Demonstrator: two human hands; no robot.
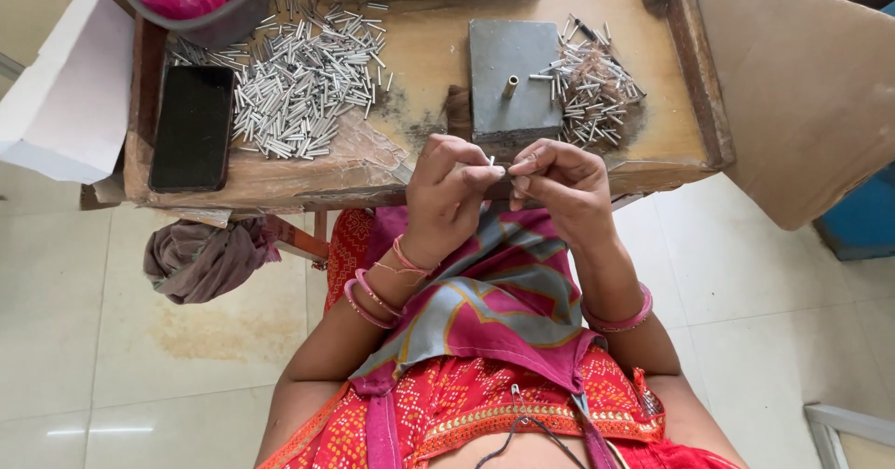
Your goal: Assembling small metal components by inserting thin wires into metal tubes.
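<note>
left hand (447, 185) pinches small metal tube (491, 160) | right hand (559, 180) fingertips closed beside it, contents unclear | above wooden table (429, 49) edge | risk: loose pinch lets tube fall into lap

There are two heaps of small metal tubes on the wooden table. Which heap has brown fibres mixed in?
The smaller heap, right of the grey metal block. The bigger heap beside the black phone is only bare silver tubes.

Wooden desk (429, 54) carries a grey metal block (508, 77); silver tubes (298, 87) heaped left of it, black phone (193, 126) beyond.
</note>
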